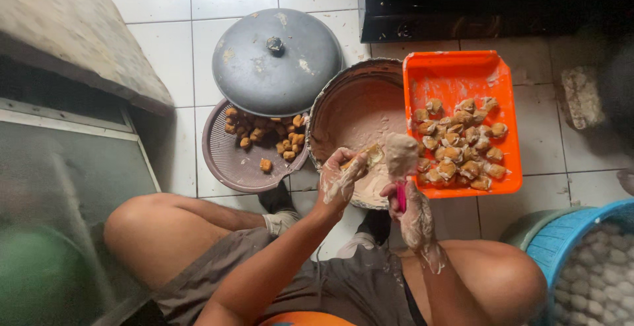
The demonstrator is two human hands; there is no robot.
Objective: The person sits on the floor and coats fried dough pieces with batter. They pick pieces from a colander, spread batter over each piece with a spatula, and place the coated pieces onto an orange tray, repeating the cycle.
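I judged the filling step was underway: my left hand (340, 179) pinched a fried tofu puff (367, 157) over the paste bowl (330, 111), my right hand (411, 210), closed on a pink-handled spatula (401, 161) at 3 o'clock, next needing careful pressing inside.

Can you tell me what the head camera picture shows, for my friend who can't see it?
A seated person's paste-covered left hand holds a fried tofu puff while the right hand lifts a pink-handled spoon heaped with paste over a big bowl. An orange tray beside it holds filled puffs.
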